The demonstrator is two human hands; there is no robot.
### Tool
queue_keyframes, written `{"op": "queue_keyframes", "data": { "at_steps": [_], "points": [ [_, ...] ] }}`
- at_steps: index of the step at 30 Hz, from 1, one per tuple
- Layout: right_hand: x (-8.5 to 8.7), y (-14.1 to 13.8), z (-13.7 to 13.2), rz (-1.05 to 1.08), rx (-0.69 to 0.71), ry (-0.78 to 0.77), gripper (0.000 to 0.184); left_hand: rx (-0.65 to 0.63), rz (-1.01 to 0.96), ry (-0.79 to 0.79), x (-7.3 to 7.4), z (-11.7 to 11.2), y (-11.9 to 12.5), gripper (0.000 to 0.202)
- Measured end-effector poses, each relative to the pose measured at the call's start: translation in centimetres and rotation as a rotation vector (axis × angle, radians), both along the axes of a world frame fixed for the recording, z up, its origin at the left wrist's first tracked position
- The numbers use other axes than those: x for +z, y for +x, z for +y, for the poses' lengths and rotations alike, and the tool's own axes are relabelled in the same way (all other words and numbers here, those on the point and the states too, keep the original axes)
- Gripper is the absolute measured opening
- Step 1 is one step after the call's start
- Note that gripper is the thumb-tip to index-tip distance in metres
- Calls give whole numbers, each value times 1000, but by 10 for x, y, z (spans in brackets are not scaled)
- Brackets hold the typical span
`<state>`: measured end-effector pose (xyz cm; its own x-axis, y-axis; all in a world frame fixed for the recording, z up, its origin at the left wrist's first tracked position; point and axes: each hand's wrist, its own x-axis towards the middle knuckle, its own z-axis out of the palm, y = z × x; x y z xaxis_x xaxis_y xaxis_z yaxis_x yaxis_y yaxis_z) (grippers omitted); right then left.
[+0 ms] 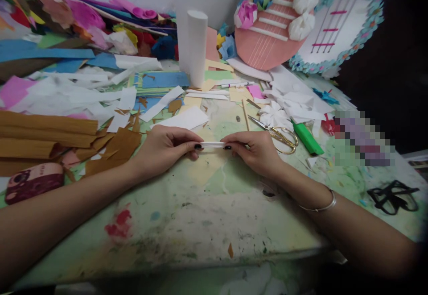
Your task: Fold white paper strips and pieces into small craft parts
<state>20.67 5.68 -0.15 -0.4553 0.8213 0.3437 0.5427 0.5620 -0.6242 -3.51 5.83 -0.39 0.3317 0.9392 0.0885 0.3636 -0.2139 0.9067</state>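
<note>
A thin white paper strip (214, 144), rolled or folded narrow, is stretched level between my two hands above the table. My left hand (170, 145) pinches its left end between thumb and fingers. The right end is pinched the same way by my right hand (256, 150). Just beyond the strip lies a white paper piece (187, 118). Gold-handled scissors (277, 134) rest beside my right hand, near a white paper flower (274, 115) and a thin wooden stick (245, 114). The parts of the strip inside my fingers are hidden.
Brown crepe paper (47, 130) and a maroon case (35, 181) lie at left. A white paper roll (198, 49) stands at the back. A pink guitar-shaped craft (267, 40) leans behind. A green object (307, 138) and a black hair clip (393, 197) sit at right.
</note>
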Motion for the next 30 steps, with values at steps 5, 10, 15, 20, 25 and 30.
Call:
{"op": "queue_keyframes", "data": {
  "at_steps": [5,10,15,20,25,30],
  "points": [
    [1,-2,1,36,-9,-129,20,4,-28,-38,0,2,0,19],
    [-2,1,8,105,-10,-275,17,53,-76,-103,4,3,1,16],
    [-4,8,13,147,-36,-294,24,103,-83,-85,4,4,0,16],
    [-3,7,17,160,-99,-277,25,157,-92,-32,5,7,-1,20],
    [4,-1,49,144,-180,-249,24,177,37,68,17,34,-3,21],
    [12,-10,104,100,-279,-289,30,296,245,92,28,86,1,19]
  ]
}}
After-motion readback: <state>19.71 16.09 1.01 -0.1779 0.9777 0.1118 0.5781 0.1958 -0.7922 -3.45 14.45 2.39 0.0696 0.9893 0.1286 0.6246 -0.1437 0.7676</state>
